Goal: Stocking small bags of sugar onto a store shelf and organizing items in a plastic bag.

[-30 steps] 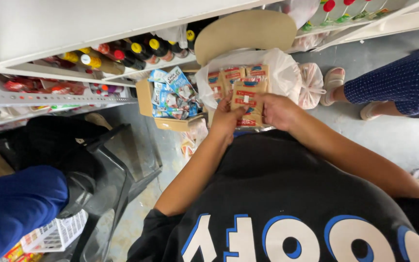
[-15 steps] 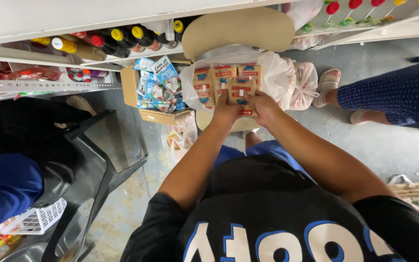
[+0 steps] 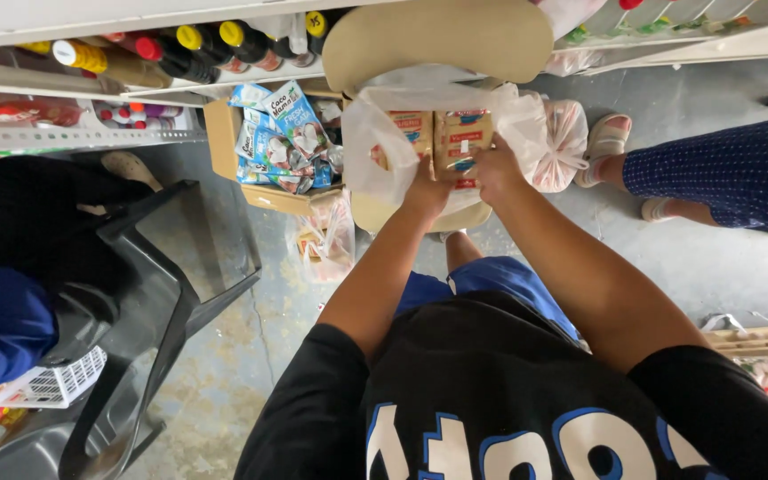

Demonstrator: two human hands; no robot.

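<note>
A: What does the head view show at centre?

B: Two bare hands meeting over a thin, clear plastic bag (image 3: 375, 147) that rests on the seat of a tan chair (image 3: 437, 40). Inside the bag stand flat tan cartons (image 3: 442, 142) with red and blue printing, side by side, their long axes running away from the person, toward the chair back.

A: State of each grip?

B: The left hand (image 3: 426, 188) is closed on the near edge of the bag, fingers curled into the film at the foot of the cartons. The right hand (image 3: 493, 169) is closed as well, pinching the near corner of the right-hand carton through or along the film; which of the two it holds cannot be told.

A: Which way do the cartons lie from the hands?

B: Directly ahead and touching. Both hands sit at the cartons' near end, left hand below the left carton, right hand against the right one; the right hand lies slightly farther forward, hence nearer the pack's middle.

A: Surroundings?

B: A second, knotted plastic bag (image 3: 562, 142) lies just beside the chair, on the right. To the left, an open cardboard box (image 3: 224, 133) of blue sachets sits on the floor under a shelf of bottles (image 3: 180, 49) with yellow and red caps. A dark plastic chair (image 3: 135, 293) stands at lower left. Another person's sandalled foot (image 3: 606, 142) and dotted blue garment appear at right.
</note>
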